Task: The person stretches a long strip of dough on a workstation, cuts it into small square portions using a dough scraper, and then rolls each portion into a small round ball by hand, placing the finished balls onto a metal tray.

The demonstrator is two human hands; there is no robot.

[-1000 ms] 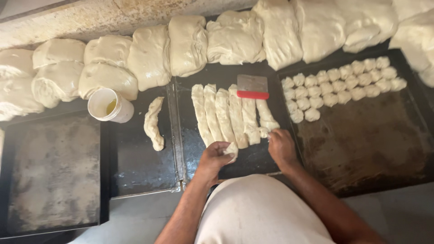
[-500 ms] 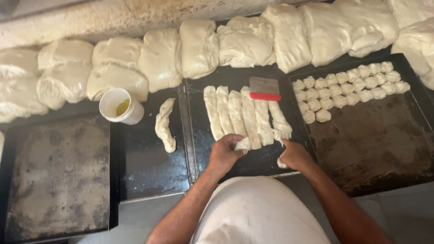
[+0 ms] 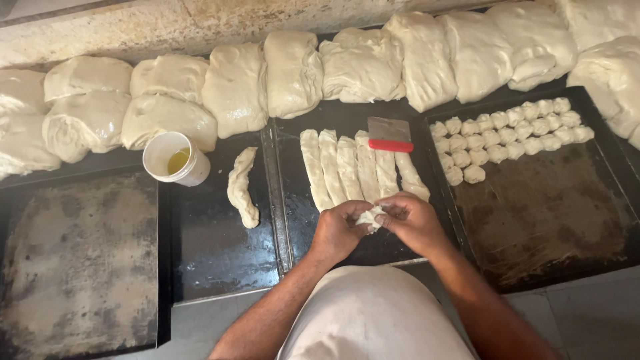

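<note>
Pinching a small dough piece (image 3: pixel 369 217) between them, the left hand (image 3: pixel 339 230) and right hand (image 3: pixel 412 223) close together at six o'clock of the dough strips (image 3: pixel 357 167), near enough to tear more; finished dough balls (image 3: pixel 507 137) line the tray (image 3: pixel 553 213) at two o'clock.

Stained stone wall (image 3: pixel 133 27); grey floor (image 3: pixel 587 313)
</note>
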